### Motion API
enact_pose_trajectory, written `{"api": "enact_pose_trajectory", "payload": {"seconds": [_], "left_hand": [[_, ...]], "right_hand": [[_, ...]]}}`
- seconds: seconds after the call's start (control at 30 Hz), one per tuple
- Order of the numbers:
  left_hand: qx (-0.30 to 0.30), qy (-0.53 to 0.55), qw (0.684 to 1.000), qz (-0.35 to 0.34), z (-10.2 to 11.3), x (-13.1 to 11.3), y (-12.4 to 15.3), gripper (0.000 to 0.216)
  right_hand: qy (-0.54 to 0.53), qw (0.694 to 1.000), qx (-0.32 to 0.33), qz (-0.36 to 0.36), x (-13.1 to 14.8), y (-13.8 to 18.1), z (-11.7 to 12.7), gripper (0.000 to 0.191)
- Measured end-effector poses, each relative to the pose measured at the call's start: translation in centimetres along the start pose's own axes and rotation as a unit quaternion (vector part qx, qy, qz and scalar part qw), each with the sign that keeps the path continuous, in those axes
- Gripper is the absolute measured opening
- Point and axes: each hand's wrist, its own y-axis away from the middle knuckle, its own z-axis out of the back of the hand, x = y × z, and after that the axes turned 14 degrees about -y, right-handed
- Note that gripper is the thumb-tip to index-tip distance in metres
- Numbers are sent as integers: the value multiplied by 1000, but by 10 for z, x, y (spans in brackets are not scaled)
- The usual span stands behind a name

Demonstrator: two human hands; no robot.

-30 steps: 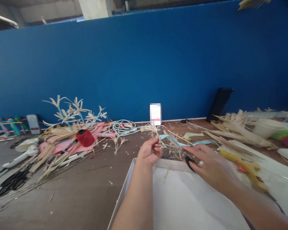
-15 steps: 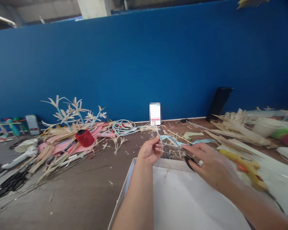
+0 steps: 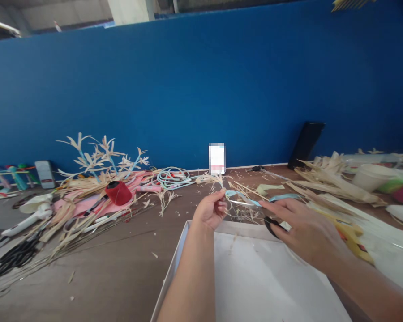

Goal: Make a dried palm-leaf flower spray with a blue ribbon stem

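Observation:
Above the far edge of the white box lid (image 3: 242, 229), my left hand (image 3: 212, 209) is closed in a pinch on a small pale dried-husk flower (image 3: 218, 180), whose petals show above the fingertips. A light blue strip (image 3: 235, 194) runs from that pinch to the right, and its far part (image 3: 284, 197) shows beyond my right hand. My right hand (image 3: 298, 226) is closed around black-handled scissors (image 3: 272, 225); the bright blade points left, just below the strip. Whether the blades touch the strip I cannot tell.
Husk flowers (image 3: 97, 154), a red thread spool (image 3: 118, 192), coiled blue cords (image 3: 173, 178) and black scissors (image 3: 18, 255) lie left. A phone (image 3: 217, 158) stands against the blue partition (image 3: 188, 89). Rightward are a yellow glue gun (image 3: 354, 241), dried husks (image 3: 342, 181) and a cup (image 3: 372, 177).
My right hand has shifted slightly to the right with the scissors, sliding over part of the glue gun. My left hand stays nearly in place, still pinching the flower.

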Motion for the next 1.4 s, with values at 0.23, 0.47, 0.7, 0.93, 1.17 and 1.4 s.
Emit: {"api": "enact_pose_trajectory", "payload": {"seconds": [0.23,0.47,0.7,0.93,1.17,1.4], "left_hand": [[-8,-10,1000,-27,2,2,-4,15],[-26,-56,996,-61,2,5,-6,17],[40,47,998,9,3,1,-4,14],[61,63,995,42,4,3,-6,14],[36,60,997,22,2,3,-4,11],[37,69,997,23,-1,3,-3,11]], "right_hand": [[14,999,-31,13,-9,3,0,41],[38,999,-17,25,-12,2,1,38],[11,1000,-1,6,-5,11,-10,38],[6,999,-32,-7,6,15,-26,38],[-12,999,-40,2,10,12,-29,38],[-20,999,-47,-1,13,12,-30,36]]}}
